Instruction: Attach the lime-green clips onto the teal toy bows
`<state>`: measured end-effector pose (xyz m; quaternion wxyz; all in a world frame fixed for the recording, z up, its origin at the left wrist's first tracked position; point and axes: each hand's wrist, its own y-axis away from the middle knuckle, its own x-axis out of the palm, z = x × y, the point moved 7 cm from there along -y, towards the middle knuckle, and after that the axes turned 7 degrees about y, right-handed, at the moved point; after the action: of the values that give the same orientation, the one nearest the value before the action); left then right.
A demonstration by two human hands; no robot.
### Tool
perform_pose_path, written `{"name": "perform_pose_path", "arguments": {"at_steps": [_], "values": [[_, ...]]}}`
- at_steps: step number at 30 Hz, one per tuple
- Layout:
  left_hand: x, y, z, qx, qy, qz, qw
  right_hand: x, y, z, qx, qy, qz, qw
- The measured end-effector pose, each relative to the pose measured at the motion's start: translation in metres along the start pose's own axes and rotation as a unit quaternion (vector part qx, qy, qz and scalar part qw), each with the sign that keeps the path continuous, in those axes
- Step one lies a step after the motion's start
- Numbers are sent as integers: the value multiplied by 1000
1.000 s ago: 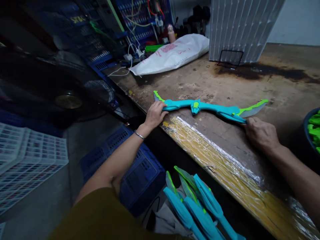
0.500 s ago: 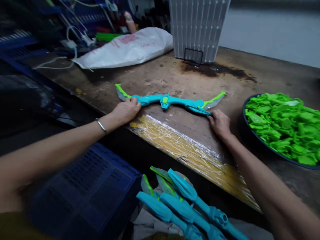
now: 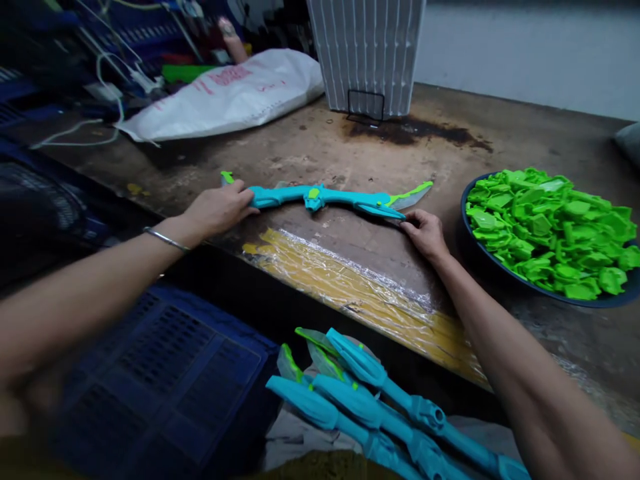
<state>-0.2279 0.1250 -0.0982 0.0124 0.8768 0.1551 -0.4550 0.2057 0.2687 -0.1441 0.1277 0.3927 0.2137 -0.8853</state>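
A turquoise plastic toy bow (image 3: pixel 340 198) with bright green and clear tips lies across the table, a green piece at its middle. My left hand (image 3: pixel 217 208) is closed over its left end, covering most of the tip on that side. The fingers of my right hand (image 3: pixel 425 233) pinch the pointed turquoise end at the right, below the green and clear right tip. Several similar turquoise bow pieces (image 3: pixel 350 400) rest on my lap under the table edge.
A dark round basin (image 3: pixel 467 230) heaped with green plastic parts (image 3: pixel 550 230) stands at the right. Behind are a white woven sack (image 3: pixel 230 100) and a ribbed air-cushion panel (image 3: pixel 370 57) in a wire stand. Clear tape covers the yellow table edge (image 3: pixel 340 293). A blue crate (image 3: pixel 165 373) sits below.
My left hand has slid outward along the bow to the left, now over the left tip. My right hand stays at the right end. The view has shifted slightly to the right.
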Motion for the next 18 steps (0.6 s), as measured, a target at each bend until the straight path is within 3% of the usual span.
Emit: {"name": "perform_pose_path", "arguments": {"at_steps": [2, 5, 9, 10, 12, 14, 15, 18], "values": [[-15, 10, 12, -57, 71, -75, 993, -3, 2, 4, 1, -23, -10, 1000], [-29, 30, 39, -121, 110, -141, 976, -8, 9, 4, 24, -99, -20, 995], [-36, 53, 78, -196, 208, -169, 943, -18, 37, -12, 171, -331, -33, 927], [-36, 57, 83, -205, 234, -167, 936, -24, 50, -11, 195, -332, -34, 922], [-36, 60, 87, -213, 276, -157, 924, -40, 80, 2, 203, -248, -25, 947], [-33, 60, 87, -216, 301, -143, 918, -56, 115, 30, 148, -135, -3, 980], [-32, 58, 86, -216, 307, -137, 917, -63, 132, 49, 90, -88, 5, 992], [-27, 52, 81, -216, 302, -134, 919, -62, 190, 100, -102, -52, 79, 990]]}}
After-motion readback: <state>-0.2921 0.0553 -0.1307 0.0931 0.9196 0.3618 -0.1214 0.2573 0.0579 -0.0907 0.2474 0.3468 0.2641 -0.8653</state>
